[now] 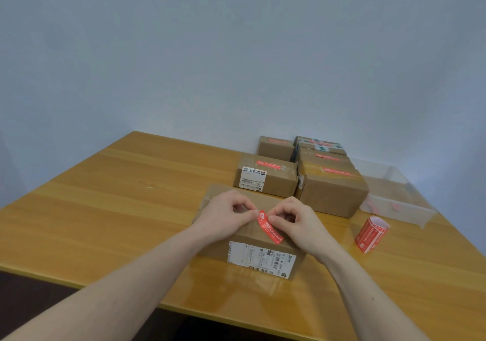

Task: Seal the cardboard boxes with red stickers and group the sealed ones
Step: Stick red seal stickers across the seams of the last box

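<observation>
A cardboard box [252, 256] with a white shipping label on its front face sits near the table's front edge. A red sticker [271, 229] lies along its top, running toward me. My left hand [226, 215] pinches the sticker's far end with thumb and forefinger. My right hand [294, 221] pinches it right beside, thumb pressing on the strip. Behind, several cardboard boxes [331, 193] bearing red stickers stand grouped at the back right.
A roll of red stickers [370, 234] stands on the wooden table [118, 196] to the right of the box. A clear plastic bin [394, 196] holding a few red scraps sits at the far right. The wall is close behind the table.
</observation>
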